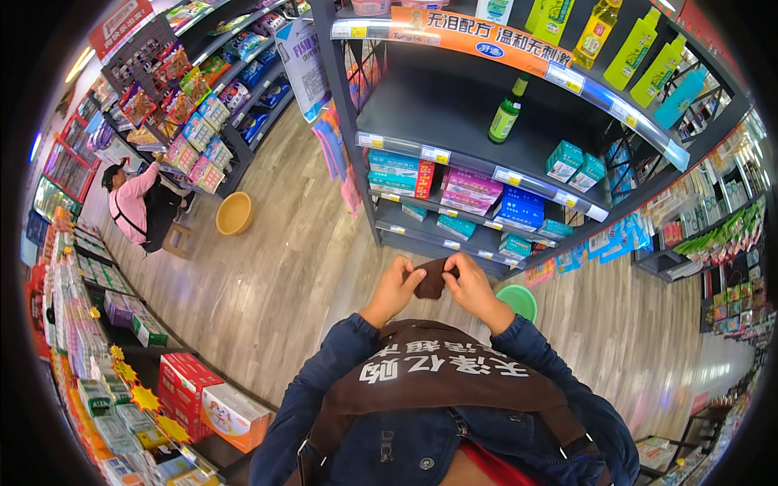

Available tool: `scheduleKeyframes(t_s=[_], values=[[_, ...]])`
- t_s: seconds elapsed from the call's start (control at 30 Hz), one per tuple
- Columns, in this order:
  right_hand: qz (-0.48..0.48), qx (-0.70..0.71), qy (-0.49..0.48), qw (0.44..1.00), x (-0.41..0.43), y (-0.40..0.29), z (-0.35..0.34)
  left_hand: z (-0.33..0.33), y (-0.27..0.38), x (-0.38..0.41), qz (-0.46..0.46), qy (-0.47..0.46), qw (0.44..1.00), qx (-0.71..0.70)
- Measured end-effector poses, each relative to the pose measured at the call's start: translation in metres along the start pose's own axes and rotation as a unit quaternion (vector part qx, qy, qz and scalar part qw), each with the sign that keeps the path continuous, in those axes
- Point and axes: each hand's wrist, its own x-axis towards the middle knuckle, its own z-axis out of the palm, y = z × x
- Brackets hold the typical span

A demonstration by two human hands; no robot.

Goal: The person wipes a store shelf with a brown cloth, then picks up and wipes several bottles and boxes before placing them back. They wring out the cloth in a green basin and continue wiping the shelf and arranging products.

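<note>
My left hand (392, 290) and my right hand (475, 290) pinch a small dark brown cloth (431, 282) between thumbs and fingers. It hangs between them in front of my brown apron (450, 389), which bears white lettering. Whether the cloth belongs to the apron I cannot tell. Beyond my hands stands a dark grey shelf unit (425, 91). On its wide middle shelf are an upright green bottle (505, 121) and two small teal boxes (574, 165). Lower shelves hold blue boxes (518, 209), purple boxes (469, 191) and more teal boxes (392, 173).
A green basin (516, 304) is on the wooden floor by my right forearm. Left of the shelf unit sits a yellow basin (234, 214), near a person in pink (134, 203) on a low stool (177, 240). Red and white cartons (234, 416) stand at lower left.
</note>
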Motion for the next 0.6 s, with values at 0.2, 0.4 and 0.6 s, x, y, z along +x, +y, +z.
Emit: scheduleKeyframes(t_s=[0.2, 0.4, 0.6], values=[[0.043, -0.074, 0.124, 0.989, 0.005, 0.023, 0.02, -0.008, -0.007, 0.019, -0.075, -0.015, 0.951, -0.299], [0.375, 0.652, -0.006, 0.659, 0.014, 0.003, 0.064, 0.022, -0.009, 0.032, -0.327, -0.125, 0.646, -0.678], [0.386, 0.549, 0.019, 0.742, 0.033, 0.009, 0.086, 0.022, -0.016, 0.039, -0.243, 0.034, 0.842, -0.481]])
